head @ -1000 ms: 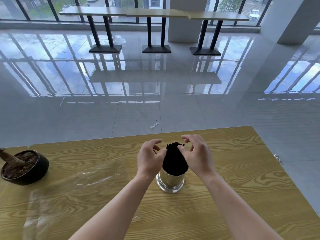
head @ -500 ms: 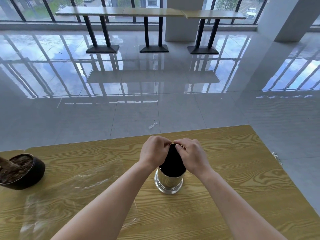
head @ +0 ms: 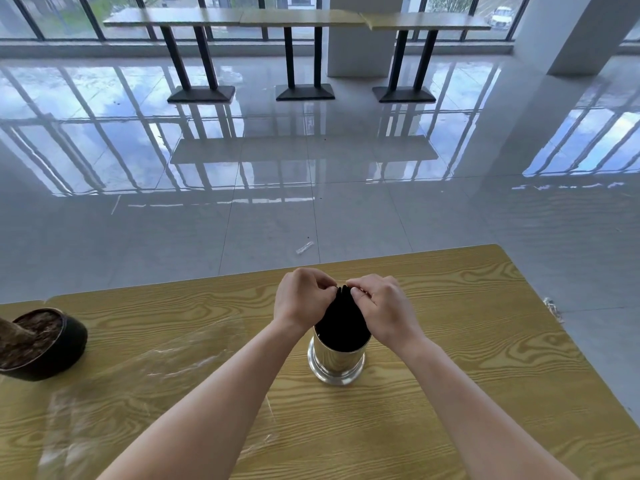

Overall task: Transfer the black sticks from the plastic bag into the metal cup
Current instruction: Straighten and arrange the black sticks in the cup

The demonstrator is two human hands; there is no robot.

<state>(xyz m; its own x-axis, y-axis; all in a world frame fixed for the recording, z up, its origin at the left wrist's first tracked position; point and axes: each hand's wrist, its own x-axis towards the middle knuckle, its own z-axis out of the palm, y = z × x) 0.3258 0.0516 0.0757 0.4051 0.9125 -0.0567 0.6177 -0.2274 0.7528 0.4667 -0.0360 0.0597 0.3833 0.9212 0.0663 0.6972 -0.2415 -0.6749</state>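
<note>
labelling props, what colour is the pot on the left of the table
Black, or very dark: the pot holds brown soil; head view, the only one.

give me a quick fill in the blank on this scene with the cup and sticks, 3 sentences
1. The black sticks stand bunched in the metal ____.
2. Both hands, the left hand and the right hand, pinch the ____ end of the bunch.
3. The clear plastic bag lies flat on the table between the cup and the plant ____.

Missing words: cup; top; pot

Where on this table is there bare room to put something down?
Right of the metal cup, bare wood runs to the table edge. The left is crowded: plastic bag and plant pot. Both hands pinch the black sticks.
</note>
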